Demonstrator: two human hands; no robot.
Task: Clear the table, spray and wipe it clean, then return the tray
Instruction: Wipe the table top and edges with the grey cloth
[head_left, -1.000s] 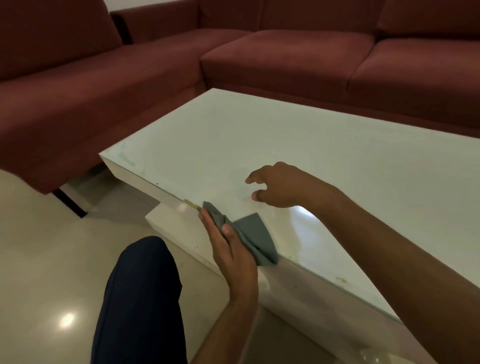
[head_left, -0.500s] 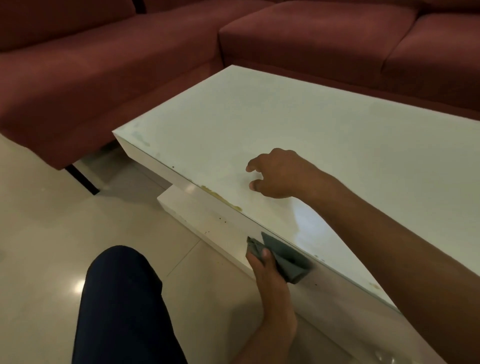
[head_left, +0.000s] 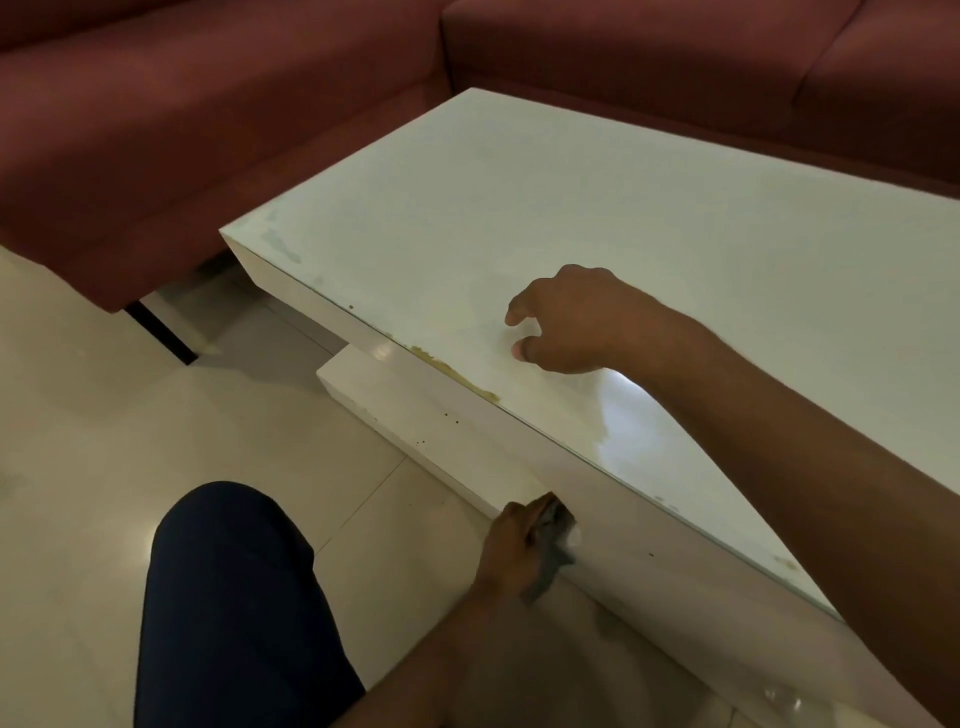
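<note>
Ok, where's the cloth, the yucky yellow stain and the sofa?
cloth (head_left: 553, 556): head view, the grey fold showing beside the left hand.
yellow stain (head_left: 454, 373): head view, middle of the streak along the table's near edge.
sofa (head_left: 208, 130): head view, the left seat cushion.

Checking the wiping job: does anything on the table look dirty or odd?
Yes. A yellowish-brown smear runs along the table top's near edge, dark specks dot the side panel below it, and cloudy streaks mark the left corner.

No text, label, brand, number or sign can be read anywhere around the hands in this view.
</note>
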